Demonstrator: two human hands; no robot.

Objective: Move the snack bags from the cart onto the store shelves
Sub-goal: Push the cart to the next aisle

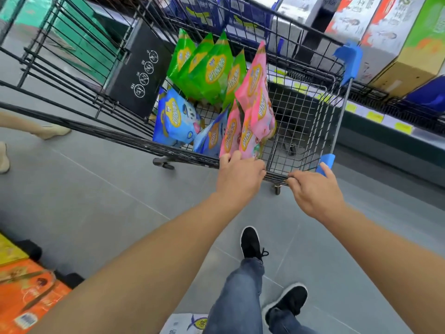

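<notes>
Grey floor [96, 201] under wire cart [301, 112]; left hand [238, 179] fingers pinching pink bags [255, 109], right hand [315, 189] curled on rim.

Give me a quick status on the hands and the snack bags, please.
Left hand and right hand both grip the cart rim. Snack bags all in cart, none shelved. Nothing blocking.

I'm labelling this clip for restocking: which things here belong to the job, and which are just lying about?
Job:
- green foil snack bags
- pink snack bags
- blue snack bags
- black wire cart

Lying about:
- orange printed cartons
- big stacked cardboard boxes
</notes>
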